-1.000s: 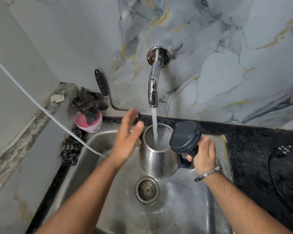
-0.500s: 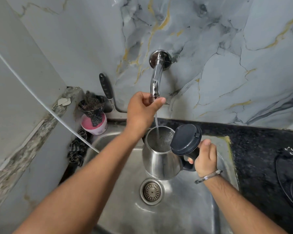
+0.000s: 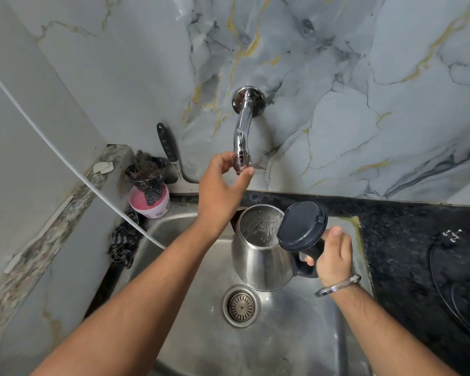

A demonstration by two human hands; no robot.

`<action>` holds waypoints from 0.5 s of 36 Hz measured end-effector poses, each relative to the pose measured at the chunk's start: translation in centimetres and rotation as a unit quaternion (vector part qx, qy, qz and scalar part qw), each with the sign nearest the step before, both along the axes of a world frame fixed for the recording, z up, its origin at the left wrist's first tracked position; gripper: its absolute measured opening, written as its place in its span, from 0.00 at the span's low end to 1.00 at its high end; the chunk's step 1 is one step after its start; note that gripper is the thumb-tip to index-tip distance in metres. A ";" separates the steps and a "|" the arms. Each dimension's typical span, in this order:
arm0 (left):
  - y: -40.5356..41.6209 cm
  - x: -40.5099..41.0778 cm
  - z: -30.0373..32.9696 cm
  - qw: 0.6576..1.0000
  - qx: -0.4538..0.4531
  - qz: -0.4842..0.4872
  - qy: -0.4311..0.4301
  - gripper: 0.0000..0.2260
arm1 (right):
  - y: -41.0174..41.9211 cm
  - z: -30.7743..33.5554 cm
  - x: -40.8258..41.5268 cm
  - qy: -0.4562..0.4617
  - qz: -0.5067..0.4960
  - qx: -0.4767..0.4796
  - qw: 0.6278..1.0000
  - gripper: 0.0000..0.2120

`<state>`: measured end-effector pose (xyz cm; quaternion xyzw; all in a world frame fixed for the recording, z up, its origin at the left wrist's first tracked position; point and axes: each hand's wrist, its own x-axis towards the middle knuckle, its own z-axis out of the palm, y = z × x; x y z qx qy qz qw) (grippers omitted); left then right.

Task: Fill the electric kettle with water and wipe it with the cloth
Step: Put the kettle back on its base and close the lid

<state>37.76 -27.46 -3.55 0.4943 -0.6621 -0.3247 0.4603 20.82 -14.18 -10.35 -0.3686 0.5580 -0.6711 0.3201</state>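
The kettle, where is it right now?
In the head view, the kettle is just right of centre, held over the sink by the right hand, above the drain.

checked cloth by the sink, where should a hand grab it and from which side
Take the checked cloth at its bunched upper folds, from above and from the sink side. It lies crumpled on the dark ledge against the wall, under the white cord, so only its top and sink-facing side look open. The left hand is nearer.
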 end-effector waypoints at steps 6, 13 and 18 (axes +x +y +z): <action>3.4 2.2 -2.1 0.980 0.169 -0.099 -0.036 0.32 | 3.5 1.1 -1.5 -0.004 -0.045 -0.010 0.999 0.33; 10.5 -0.2 0.1 0.951 0.227 -0.197 -0.071 0.27 | 10.5 4.4 -5.1 0.034 -0.119 0.003 0.992 0.32; 15.5 -5.7 3.5 0.938 0.185 -0.279 -0.089 0.40 | 16.2 8.4 -8.0 0.075 -0.224 0.016 0.972 0.23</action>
